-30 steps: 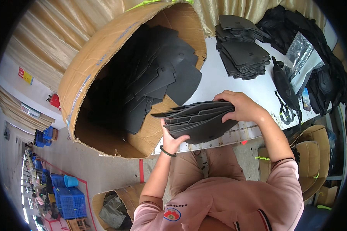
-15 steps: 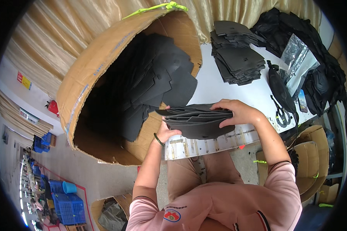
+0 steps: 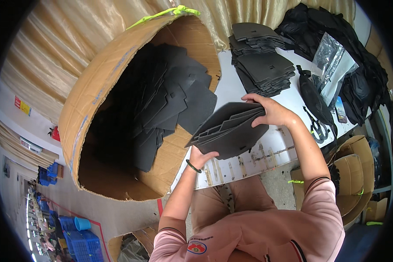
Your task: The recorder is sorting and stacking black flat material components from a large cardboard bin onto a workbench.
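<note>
A bundle of black foam sheets [image 3: 236,135] is held between my two hands above the front edge of the white table [image 3: 273,139]. My left hand [image 3: 200,157] grips its lower left end, the thumb in front and the fingers hidden behind. At the upper right end, my right hand [image 3: 268,111] is closed around it, with the thumb on the near face. The bundle tilts up to the right, and its sheets fan slightly apart. To the left, a large cardboard box [image 3: 85,83] lies on its side with many similar black sheets [image 3: 170,96] inside.
Stacks of black sheets [image 3: 264,65] stand at the back of the table. Right of them lie a black pouch [image 3: 314,94], scissors [image 3: 319,131], a clear plastic bag [image 3: 329,61] and heaped black fabric [image 3: 358,56]. Another open carton [image 3: 353,170] is at the lower right.
The bundle has turned from nearly level to tilted, its right end raised. My right hand has moved up, and my left hand slightly right and down. The view has shifted a little.
</note>
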`<state>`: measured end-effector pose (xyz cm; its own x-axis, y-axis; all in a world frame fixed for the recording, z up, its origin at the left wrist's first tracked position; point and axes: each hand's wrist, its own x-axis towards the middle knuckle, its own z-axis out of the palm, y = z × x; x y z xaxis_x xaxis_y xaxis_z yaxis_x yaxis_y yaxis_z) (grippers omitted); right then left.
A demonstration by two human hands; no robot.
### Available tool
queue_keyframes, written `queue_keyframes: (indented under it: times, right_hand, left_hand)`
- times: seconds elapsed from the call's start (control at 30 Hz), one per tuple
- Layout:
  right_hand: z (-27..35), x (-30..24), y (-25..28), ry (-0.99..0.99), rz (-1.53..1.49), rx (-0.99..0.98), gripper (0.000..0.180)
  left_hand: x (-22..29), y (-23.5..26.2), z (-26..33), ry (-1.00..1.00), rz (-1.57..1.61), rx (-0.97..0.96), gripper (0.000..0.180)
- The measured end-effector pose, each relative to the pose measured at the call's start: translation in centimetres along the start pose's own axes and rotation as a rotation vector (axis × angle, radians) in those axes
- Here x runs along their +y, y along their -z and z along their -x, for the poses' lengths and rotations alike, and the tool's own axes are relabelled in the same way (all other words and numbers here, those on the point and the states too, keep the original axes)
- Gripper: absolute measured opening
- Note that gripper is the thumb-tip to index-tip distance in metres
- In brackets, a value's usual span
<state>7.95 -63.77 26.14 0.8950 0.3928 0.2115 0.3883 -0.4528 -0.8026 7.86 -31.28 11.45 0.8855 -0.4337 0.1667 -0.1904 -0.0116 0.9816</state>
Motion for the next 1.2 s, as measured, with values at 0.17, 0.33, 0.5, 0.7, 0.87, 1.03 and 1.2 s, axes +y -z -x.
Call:
queue_keyframes:
  times: [0.17,0.33,0.5,0.7,0.87,1.03,1.2]
  right_hand:
    - [-1.1,-1.5,0.3,0.200,0.008,0.113,0.064]
    - [-1.8,-2.9,-0.5,0.401,0.401,0.341,0.019]
    - [0.8,2.6,1.1,0.187,0.052,0.486,0.014]
    - [3.8,10.5,-0.8,-0.100,-0.336,0.515,0.013]
    - [2.7,10.1,-1.1,-0.139,-0.329,0.366,0.014]
    - [1.5,10.7,-2.1,-0.132,-0.454,0.370,0.017]
    - [1.0,13.2,-2.6,-0.082,-0.534,0.448,0.015]
  left_hand:
    - [0.7,0.1,-1.2,0.034,0.129,0.079,0.052]
    - [0.6,-0.3,-2.0,0.013,0.146,0.070,0.054]
    - [-0.9,-0.4,-2.4,0.038,0.144,0.063,0.069]
    - [-1.8,-1.3,-3.4,-0.063,0.048,0.024,0.097]
    - [-0.2,-2.3,-5.2,-0.240,-0.261,0.141,0.137]
    - [2.0,-0.8,-7.2,-0.361,-0.431,0.188,0.145]
    - [2.9,0.1,-8.9,-0.218,-0.069,0.156,0.142]
